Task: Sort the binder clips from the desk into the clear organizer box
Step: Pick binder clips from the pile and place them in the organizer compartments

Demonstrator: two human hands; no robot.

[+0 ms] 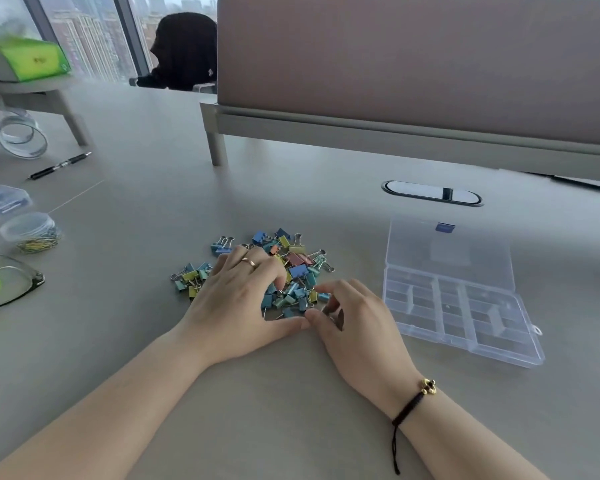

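Observation:
A heap of small binder clips (293, 263) in blue, yellow, green and pink lies mid-desk. My left hand (238, 299) rests flat on the heap's left side, fingers spread over the clips, a ring on one finger. My right hand (352, 323) sits at the heap's near right edge, fingers curled, fingertips touching clips; whether it grips one is hidden. The clear organizer box (461, 306) lies open to the right, its lid (447, 251) folded back, its compartments looking empty.
A grey desk divider (395, 98) stands behind. A cable port (432, 192) is set in the desk. At left are a tub of paper clips (32, 232), glasses (11, 280), a pen (60, 165) and tape rolls (18, 133).

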